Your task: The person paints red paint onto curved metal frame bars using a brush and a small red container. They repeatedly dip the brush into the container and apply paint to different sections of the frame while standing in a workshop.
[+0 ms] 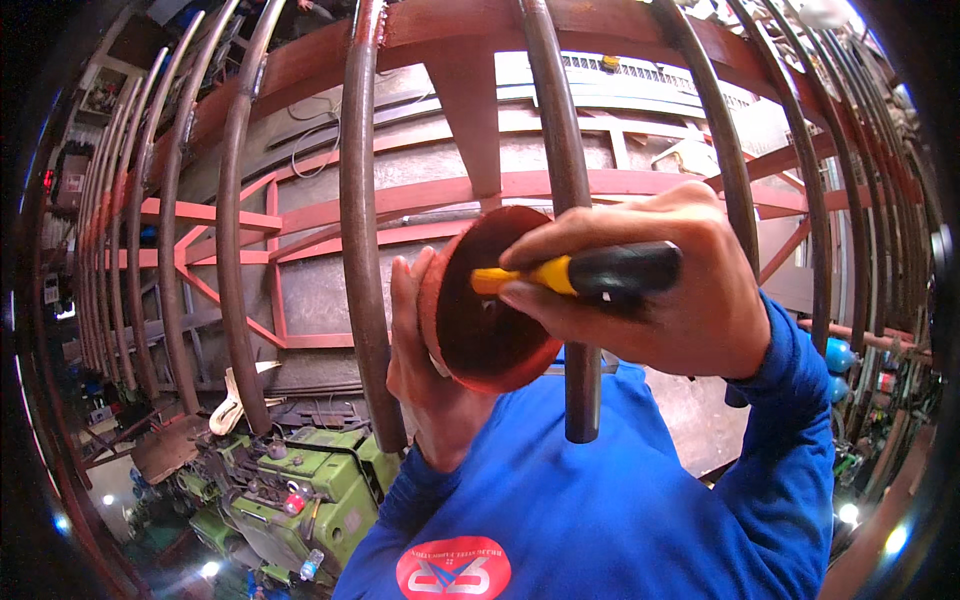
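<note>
Unfortunately, the far end of the yellow-and-black handle (622, 268), pinched by the right hand (695, 285), is unclear inside the red, dark-bottomed cup (482, 325), which the partly hidden left hand (428, 385) clasps.

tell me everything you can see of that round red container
The round red container is open-mouthed, with a circular rim, reddish outer wall and dark interior; its material is unclear. Its mouth faces the camera, appearing between two dark bars. The left hand grips its side, while the right hand holds a yellow-and-black tool at its mouth; whether they touch is hidden.
</note>
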`<state>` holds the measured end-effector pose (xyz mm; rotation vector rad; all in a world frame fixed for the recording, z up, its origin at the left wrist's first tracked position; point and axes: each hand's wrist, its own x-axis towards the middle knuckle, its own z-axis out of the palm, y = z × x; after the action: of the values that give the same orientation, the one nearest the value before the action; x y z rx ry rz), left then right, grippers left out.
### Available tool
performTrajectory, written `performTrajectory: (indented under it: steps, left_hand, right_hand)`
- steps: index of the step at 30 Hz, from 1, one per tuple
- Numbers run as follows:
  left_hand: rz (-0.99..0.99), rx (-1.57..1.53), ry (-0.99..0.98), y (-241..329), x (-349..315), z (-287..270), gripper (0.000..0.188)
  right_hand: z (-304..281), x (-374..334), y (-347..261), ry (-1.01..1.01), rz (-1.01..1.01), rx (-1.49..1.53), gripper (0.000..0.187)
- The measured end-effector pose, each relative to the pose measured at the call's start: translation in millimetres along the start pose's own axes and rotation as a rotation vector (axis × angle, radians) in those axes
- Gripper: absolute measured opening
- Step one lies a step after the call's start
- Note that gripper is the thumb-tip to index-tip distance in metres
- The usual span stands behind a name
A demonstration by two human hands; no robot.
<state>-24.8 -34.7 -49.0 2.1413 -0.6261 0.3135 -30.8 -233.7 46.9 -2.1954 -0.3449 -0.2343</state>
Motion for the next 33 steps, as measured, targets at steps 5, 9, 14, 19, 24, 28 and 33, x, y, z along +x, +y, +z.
performTrajectory:
  steps: [5,9,14,19,24,28,33]
  left_hand:
    - [-0.433,-0.652,0.167,16,3,13,0.097]
    - [-0.082,-0.184,0.055,-3,3,8,0.098]
    - [-0.162,-0.321,0.095,-6,-1,17,0.099]
    - [-0.091,-0.228,0.092,-4,6,12,0.099]
    - [-0.056,-0.158,0.048,6,11,4,0.101]
    - [-0.071,-0.164,0.039,11,10,5,0.102]
    - [-0.053,-0.132,0.054,14,10,5,0.1]
  right_hand:
    - [7,3,4,0.09,-0.152,-0.187,0.023]
    - [-2,2,-3,0.142,-0.141,-0.249,0.022]
    - [-16,0,-12,0.241,-0.207,-0.28,0.023]
    - [-28,-2,-19,0.274,-0.25,-0.334,0.024]
    - [-35,-12,-24,0.309,-0.183,-0.347,0.024]
    - [-39,-18,-26,0.324,-0.162,-0.31,0.023]
    - [-59,-26,-13,0.118,-0.18,-0.067,0.026]
